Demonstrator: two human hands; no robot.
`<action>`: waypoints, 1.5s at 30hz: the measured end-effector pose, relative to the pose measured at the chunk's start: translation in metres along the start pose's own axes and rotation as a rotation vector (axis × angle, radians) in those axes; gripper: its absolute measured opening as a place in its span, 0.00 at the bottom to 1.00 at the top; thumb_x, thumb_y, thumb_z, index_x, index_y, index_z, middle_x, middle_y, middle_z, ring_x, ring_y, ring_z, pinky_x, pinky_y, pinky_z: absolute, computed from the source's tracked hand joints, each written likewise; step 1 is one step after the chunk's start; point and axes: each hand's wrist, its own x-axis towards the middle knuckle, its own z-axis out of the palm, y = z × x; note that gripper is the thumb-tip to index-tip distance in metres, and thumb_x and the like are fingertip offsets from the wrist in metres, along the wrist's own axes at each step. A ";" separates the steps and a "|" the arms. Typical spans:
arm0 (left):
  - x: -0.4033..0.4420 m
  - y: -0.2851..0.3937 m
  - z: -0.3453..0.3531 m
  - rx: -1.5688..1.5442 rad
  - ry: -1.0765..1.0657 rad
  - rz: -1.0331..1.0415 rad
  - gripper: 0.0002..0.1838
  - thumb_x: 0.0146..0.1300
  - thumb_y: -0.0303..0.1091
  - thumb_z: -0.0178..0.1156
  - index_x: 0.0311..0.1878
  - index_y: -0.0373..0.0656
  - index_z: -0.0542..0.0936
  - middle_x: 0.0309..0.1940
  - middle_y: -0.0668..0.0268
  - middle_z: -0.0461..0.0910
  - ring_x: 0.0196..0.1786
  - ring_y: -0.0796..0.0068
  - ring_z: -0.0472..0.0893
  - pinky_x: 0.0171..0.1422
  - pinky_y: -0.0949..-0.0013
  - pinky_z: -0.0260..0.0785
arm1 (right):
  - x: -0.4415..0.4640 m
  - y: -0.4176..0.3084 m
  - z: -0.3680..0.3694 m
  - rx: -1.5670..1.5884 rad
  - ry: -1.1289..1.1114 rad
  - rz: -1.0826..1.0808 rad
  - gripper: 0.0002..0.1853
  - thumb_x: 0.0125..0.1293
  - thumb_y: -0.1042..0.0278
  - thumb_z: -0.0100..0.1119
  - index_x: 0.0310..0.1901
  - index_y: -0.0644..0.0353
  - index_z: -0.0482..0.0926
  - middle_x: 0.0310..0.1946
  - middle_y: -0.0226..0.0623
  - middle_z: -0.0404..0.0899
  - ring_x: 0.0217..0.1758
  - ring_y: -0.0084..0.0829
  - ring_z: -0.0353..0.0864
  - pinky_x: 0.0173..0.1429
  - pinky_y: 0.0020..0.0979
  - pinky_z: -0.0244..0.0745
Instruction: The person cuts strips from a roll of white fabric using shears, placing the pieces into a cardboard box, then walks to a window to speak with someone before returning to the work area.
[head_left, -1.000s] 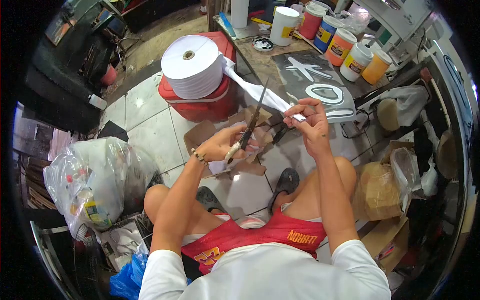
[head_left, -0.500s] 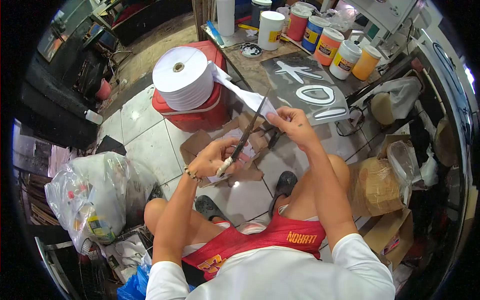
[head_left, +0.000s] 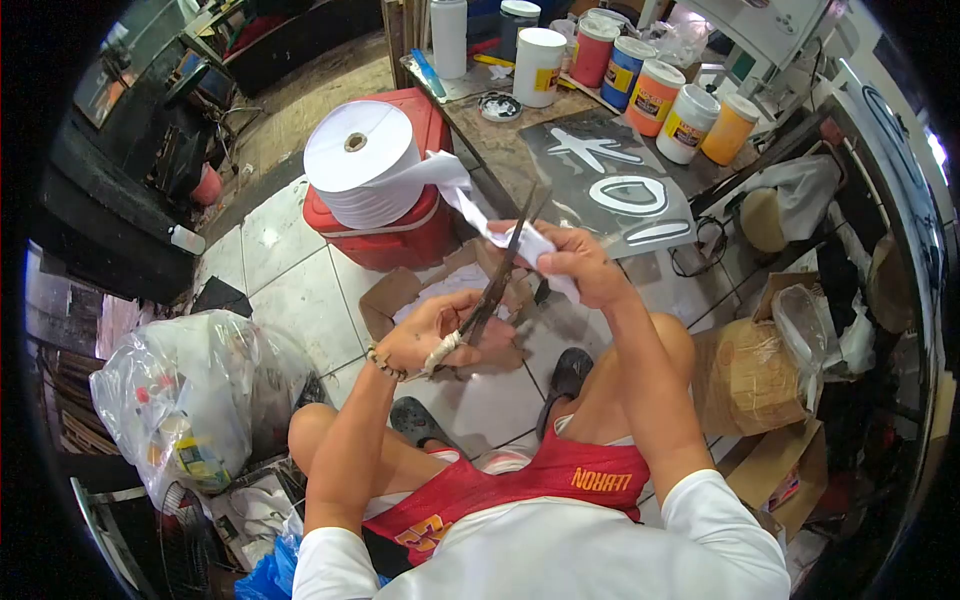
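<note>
Evidently, white strip (head_left: 535, 246) between right fingers (head_left: 562, 262), scissors (head_left: 493, 297) in left fingers (head_left: 455, 301).

Through this wide lens I get a well-lit middle, while the edges bow and the corners drop to black. The tiles (head_left: 288, 265) throw glare back at me, with a white spot left of the shoe (head_left: 570, 374). The roll (head_left: 360, 140), strip (head_left: 465, 205) and shirt (head_left: 560, 545) read nearly washed out. Shadow swallows the dark panel (head_left: 90, 215) leftward; fine detail on the scissors (head_left: 508, 268) looks soft.
</note>
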 end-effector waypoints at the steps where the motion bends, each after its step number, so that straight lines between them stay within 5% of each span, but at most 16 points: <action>1: 0.001 -0.003 0.001 0.023 -0.002 0.090 0.45 0.49 0.31 0.76 0.70 0.35 0.63 0.55 0.53 0.80 0.56 0.68 0.82 0.58 0.70 0.74 | 0.000 0.003 0.000 0.002 0.000 0.000 0.20 0.61 0.69 0.58 0.53 0.69 0.82 0.67 0.41 0.71 0.62 0.28 0.73 0.64 0.30 0.67; 6: 0.004 -0.010 0.001 0.039 0.002 0.227 0.49 0.48 0.36 0.77 0.71 0.36 0.62 0.57 0.55 0.79 0.58 0.69 0.80 0.58 0.72 0.74 | 0.002 0.005 0.002 -0.205 -0.070 -0.040 0.21 0.58 0.72 0.55 0.52 0.72 0.81 0.67 0.39 0.71 0.63 0.28 0.72 0.67 0.30 0.65; 11: -0.003 -0.004 -0.004 0.063 0.027 -0.041 0.47 0.48 0.37 0.77 0.70 0.35 0.63 0.57 0.54 0.79 0.58 0.69 0.80 0.58 0.71 0.74 | 0.000 -0.001 -0.003 -0.238 -0.004 -0.118 0.23 0.57 0.72 0.54 0.54 0.73 0.79 0.67 0.39 0.71 0.63 0.26 0.72 0.66 0.29 0.66; 18: 0.008 -0.018 -0.002 0.084 0.038 0.202 0.38 0.53 0.32 0.73 0.67 0.36 0.67 0.58 0.57 0.78 0.57 0.74 0.79 0.57 0.70 0.75 | 0.004 0.020 -0.003 -0.316 -0.081 0.024 0.20 0.57 0.74 0.55 0.51 0.69 0.82 0.59 0.37 0.76 0.50 0.22 0.75 0.52 0.27 0.71; 19: 0.005 -0.015 -0.002 0.060 0.048 0.155 0.37 0.53 0.30 0.73 0.66 0.36 0.68 0.54 0.57 0.80 0.54 0.74 0.80 0.51 0.72 0.75 | 0.005 0.024 -0.004 -0.333 -0.088 -0.001 0.18 0.57 0.74 0.55 0.49 0.68 0.83 0.58 0.36 0.77 0.48 0.21 0.75 0.51 0.27 0.71; 24: -0.005 0.001 -0.020 0.248 0.242 0.123 0.34 0.51 0.27 0.74 0.62 0.37 0.72 0.37 0.60 0.86 0.40 0.71 0.86 0.37 0.74 0.76 | 0.007 0.034 -0.008 -0.414 -0.096 -0.035 0.14 0.58 0.71 0.59 0.44 0.69 0.83 0.65 0.47 0.70 0.68 0.35 0.68 0.67 0.32 0.64; 28: -0.014 0.017 -0.032 0.105 0.323 0.201 0.38 0.54 0.22 0.70 0.68 0.38 0.65 0.51 0.53 0.82 0.52 0.65 0.84 0.50 0.67 0.79 | 0.027 0.066 0.007 -0.886 -0.085 -0.152 0.17 0.58 0.61 0.66 0.44 0.67 0.83 0.68 0.55 0.64 0.69 0.47 0.68 0.68 0.41 0.64; 32: -0.025 0.023 -0.046 0.089 0.395 0.243 0.40 0.52 0.22 0.69 0.70 0.38 0.63 0.54 0.51 0.80 0.55 0.62 0.82 0.56 0.64 0.78 | 0.051 0.104 0.026 -1.016 0.029 -0.235 0.26 0.55 0.50 0.73 0.46 0.63 0.82 0.65 0.55 0.69 0.65 0.46 0.72 0.66 0.41 0.66; 39: -0.040 0.014 -0.051 0.149 0.375 0.209 0.47 0.50 0.34 0.75 0.72 0.39 0.59 0.57 0.51 0.78 0.61 0.60 0.78 0.63 0.62 0.71 | 0.063 0.083 0.014 -0.660 0.227 -0.189 0.26 0.54 0.58 0.74 0.47 0.63 0.72 0.53 0.44 0.80 0.53 0.33 0.78 0.59 0.37 0.71; 41: -0.044 0.005 -0.050 0.208 0.236 0.098 0.47 0.53 0.38 0.75 0.72 0.39 0.59 0.59 0.49 0.76 0.63 0.59 0.76 0.66 0.61 0.68 | 0.060 0.077 -0.011 -0.341 0.444 -0.223 0.18 0.58 0.64 0.72 0.41 0.60 0.72 0.48 0.43 0.82 0.50 0.29 0.80 0.56 0.31 0.72; 45: -0.030 -0.039 -0.049 -0.047 -0.064 -0.170 0.40 0.61 0.26 0.66 0.74 0.42 0.57 0.63 0.44 0.72 0.66 0.56 0.74 0.68 0.58 0.67 | 0.039 0.036 -0.028 -0.023 0.579 -0.195 0.12 0.62 0.73 0.66 0.40 0.57 0.69 0.44 0.45 0.83 0.47 0.28 0.81 0.55 0.29 0.74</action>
